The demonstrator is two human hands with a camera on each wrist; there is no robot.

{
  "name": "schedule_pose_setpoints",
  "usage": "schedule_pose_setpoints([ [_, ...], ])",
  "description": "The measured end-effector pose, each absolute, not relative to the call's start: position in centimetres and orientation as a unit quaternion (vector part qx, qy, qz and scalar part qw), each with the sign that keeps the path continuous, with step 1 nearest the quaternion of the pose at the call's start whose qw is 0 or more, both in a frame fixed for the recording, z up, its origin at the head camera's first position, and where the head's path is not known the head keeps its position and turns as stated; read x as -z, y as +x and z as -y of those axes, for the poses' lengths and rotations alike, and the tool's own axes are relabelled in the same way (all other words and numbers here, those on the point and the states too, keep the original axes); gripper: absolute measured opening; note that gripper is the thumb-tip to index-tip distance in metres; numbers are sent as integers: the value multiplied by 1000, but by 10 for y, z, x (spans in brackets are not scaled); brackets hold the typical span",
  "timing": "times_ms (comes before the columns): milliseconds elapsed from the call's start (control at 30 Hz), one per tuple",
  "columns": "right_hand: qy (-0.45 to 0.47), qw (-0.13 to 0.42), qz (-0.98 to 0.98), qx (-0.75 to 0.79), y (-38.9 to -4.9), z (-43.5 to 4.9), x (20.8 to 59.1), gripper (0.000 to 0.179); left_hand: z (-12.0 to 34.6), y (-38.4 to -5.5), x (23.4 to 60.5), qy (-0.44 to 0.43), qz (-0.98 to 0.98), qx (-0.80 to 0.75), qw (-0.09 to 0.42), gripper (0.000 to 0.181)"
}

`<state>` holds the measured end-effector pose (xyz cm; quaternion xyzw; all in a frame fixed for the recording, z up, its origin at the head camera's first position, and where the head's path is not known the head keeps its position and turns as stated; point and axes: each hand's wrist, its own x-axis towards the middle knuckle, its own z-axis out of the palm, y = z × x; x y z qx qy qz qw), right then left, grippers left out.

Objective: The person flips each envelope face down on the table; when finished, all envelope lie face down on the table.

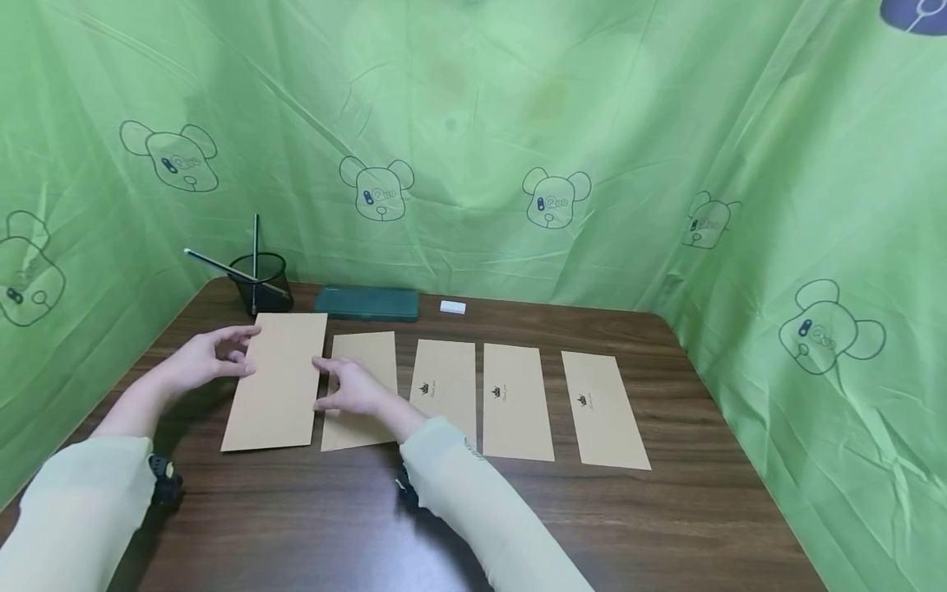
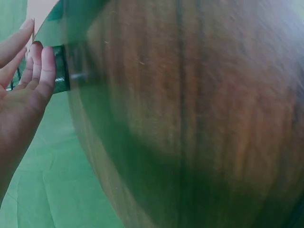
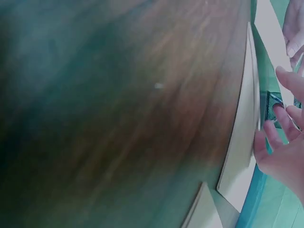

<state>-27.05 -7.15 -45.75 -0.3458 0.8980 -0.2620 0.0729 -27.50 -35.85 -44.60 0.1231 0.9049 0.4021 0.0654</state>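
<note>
A plain brown paper envelope (image 1: 277, 395) is held up at the left of the row, its near face without print. My left hand (image 1: 203, 358) pinches its left edge between thumb and fingers. On the opposite edge, my right hand (image 1: 357, 389) grips it lightly, thumb and fingers on either side in the right wrist view. Beneath the right hand lies a second envelope (image 1: 362, 429), partly covered by that hand. Further right are three more envelopes with a small crown print: one (image 1: 447, 370) partly behind the right forearm, another (image 1: 518, 419), and the rightmost (image 1: 607, 419).
Behind the envelopes stands a black mesh pen cup (image 1: 270, 288) with two pencils leaning in it. Beside it lie a dark green case (image 1: 367, 303) and a white eraser (image 1: 453, 307). Green printed curtains (image 1: 459, 99) enclose the brown wooden table (image 1: 666, 534) at the back and sides.
</note>
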Motion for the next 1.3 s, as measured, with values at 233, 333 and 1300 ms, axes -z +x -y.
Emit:
schedule_pose_setpoints([
  [233,-303,63,-930,198,-268,79,460,80,360,-276,458,145,-937,-315,54,88],
  [333,-292,69,-937,178,-269,83,461,83,359,-275,461,147,-940,-304,57,92],
  [1300,-351,74,-923,141,-260,59,448,90,333,-285,448,152,-966,-203,42,94],
])
